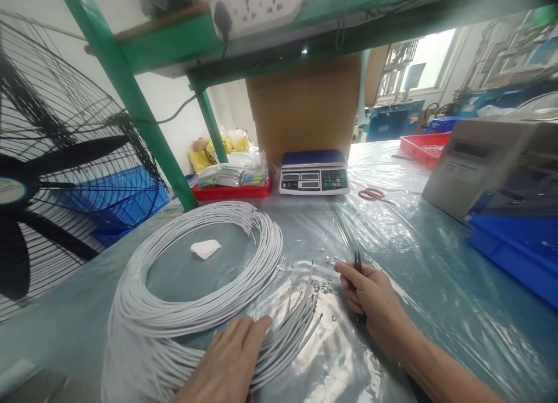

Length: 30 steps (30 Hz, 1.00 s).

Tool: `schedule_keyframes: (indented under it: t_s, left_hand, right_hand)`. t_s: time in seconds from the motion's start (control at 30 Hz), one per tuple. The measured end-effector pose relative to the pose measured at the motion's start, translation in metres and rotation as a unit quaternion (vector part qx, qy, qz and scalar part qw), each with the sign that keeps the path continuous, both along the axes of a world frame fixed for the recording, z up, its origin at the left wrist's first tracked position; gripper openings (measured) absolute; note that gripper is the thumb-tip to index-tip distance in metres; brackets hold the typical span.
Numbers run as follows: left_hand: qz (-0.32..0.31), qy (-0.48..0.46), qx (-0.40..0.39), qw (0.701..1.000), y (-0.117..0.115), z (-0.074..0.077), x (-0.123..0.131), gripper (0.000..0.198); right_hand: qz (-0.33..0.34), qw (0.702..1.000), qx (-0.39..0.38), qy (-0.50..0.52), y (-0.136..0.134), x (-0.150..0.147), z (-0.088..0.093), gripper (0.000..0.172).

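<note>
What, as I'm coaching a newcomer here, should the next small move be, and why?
Probably lower the tweezers in the right hand to pinch one of the small metal pieces beside their tips; the left hand lies flat on the white wire coil, whose loose ends fan toward those pieces.

The white wire coil lies flat, a wide loose ring; its cut ends fan out rightward. Slim dark tweezers point tips-up (just beside tiny shiny metal pieces).
</note>
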State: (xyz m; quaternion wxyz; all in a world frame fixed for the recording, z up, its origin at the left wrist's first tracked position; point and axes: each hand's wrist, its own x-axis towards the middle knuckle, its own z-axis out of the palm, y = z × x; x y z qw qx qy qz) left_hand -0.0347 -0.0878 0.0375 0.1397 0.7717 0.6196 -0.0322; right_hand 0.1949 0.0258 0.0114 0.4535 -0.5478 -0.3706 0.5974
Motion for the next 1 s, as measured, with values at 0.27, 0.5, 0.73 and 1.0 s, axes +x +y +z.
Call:
schedule_keyframes:
  t_s: [0.27,0.5,0.73,1.0]
  left_hand:
    - [-0.027,0.048,0.054,0.997,0.004,0.0,0.006,0.08]
    - [-0.069,0.017,0.138,0.988,-0.003,-0.013,-0.008,0.076]
    - [-0.076,-0.079,0.177,0.978,-0.009,0.001,-0.013,0.066]
    - [0.034,-0.189,0.047,0.98,-0.006,0.021,-0.014,0.01]
  right_hand:
    - [0.013,1.0,-0.016,-0.007,0.0,0.0,0.002,0.029]
    - [0.013,1.0,-0.015,-0.012,0.0,0.0,0.001,0.029]
    - [0.006,0.999,-0.028,-0.023,0.002,-0.003,0.004,0.029]
    - [0.018,0.999,-0.027,-0.029,-0.001,-0.003,0.005,0.029]
